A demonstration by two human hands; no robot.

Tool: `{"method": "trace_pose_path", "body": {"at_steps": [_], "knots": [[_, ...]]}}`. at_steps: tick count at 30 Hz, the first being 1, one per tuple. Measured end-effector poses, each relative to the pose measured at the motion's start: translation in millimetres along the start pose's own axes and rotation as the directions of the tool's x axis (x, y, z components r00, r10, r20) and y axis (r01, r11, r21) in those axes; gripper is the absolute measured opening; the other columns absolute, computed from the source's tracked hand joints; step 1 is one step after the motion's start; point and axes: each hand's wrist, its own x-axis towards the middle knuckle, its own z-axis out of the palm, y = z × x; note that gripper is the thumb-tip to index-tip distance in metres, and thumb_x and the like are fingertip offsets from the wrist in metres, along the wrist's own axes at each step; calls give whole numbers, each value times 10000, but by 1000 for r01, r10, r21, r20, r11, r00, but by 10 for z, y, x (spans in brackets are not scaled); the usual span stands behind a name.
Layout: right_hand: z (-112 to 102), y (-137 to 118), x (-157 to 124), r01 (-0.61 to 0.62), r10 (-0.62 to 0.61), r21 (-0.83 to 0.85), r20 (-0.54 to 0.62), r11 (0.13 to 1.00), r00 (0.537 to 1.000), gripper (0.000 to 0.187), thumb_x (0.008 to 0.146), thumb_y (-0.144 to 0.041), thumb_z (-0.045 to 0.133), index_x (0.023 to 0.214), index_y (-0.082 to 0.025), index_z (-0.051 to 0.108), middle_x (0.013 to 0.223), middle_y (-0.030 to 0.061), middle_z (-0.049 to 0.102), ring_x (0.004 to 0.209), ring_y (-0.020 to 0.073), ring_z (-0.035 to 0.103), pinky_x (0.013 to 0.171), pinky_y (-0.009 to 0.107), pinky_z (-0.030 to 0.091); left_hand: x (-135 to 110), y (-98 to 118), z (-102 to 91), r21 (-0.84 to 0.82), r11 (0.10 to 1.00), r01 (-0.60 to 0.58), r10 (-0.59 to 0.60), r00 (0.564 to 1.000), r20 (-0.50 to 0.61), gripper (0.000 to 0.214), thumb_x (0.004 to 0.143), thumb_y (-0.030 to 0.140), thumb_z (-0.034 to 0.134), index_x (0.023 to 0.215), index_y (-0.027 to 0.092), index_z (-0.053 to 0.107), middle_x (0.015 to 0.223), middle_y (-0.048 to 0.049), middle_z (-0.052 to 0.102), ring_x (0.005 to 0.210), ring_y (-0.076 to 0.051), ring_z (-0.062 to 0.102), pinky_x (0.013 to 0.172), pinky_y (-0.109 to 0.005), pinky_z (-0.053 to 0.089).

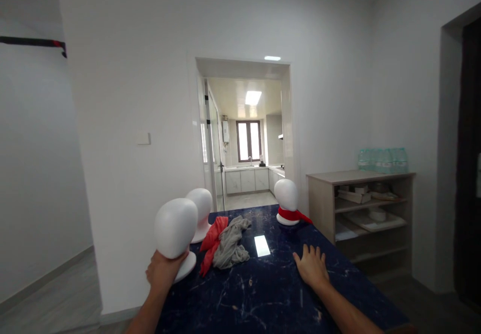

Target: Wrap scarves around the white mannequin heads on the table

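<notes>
My left hand [162, 272] grips the neck of a white foam mannequin head [175, 228] at the left edge of the dark blue marble table [263, 294]. Its round base [187, 267] rests on the table. My right hand [311, 266] lies flat on the tabletop, fingers spread, holding nothing. A second white head [202, 208] stands just behind the first. A red scarf [211, 241] and a grey scarf [231, 243] lie crumpled between my hands. A third white head [286, 196] at the far end wears a red scarf [293, 215] round its neck.
A wooden shelf unit [361, 208] stands right of the table, with water bottles [382, 159] on top and boxes inside. Beyond the table a doorway [244, 138] opens onto a kitchen. White walls on the left and right; grey floor [48, 299] at lower left.
</notes>
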Motion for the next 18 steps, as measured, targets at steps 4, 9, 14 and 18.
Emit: {"method": "trace_pose_path", "body": {"at_steps": [4,9,14,18], "knots": [[-16,-6,-6,-7,7,-5,11,1000,1000,703,1050,-541,423,1528,-40,543,1537,292,547,1487,499,410,1205,629,272,-475,319,-47,-110,982,-154,150,988,-48,922,678,736,740,1352,125,585,1357,-266,688,1255,-492,668,979,-553,579],[-43,-10,-22,-1,1,-7,2,1000,1000,692,1053,-538,413,1516,-44,559,1522,281,566,1468,494,431,1198,630,285,-1347,878,581,-478,809,-343,390,921,-1,912,609,571,855,1378,170,575,1424,-204,677,1308,-398,656,1125,-494,529],[-43,-16,-19,0,0,-8,-7,1000,1000,685,1052,-532,414,1516,-50,558,1523,286,564,1462,482,440,1190,630,293,-1913,1164,1074,-527,782,-333,395,919,5,904,557,521,894,1344,178,612,1372,-208,700,1294,-417,660,1133,-535,518],[-39,-20,-13,-6,6,-7,-4,1000,1000,676,1047,-531,428,1509,-56,565,1520,292,562,1455,479,447,1186,637,289,-2080,1150,1215,-551,780,-296,372,928,27,888,591,567,865,1320,129,607,1328,-223,711,1239,-406,688,1079,-526,549]]}}
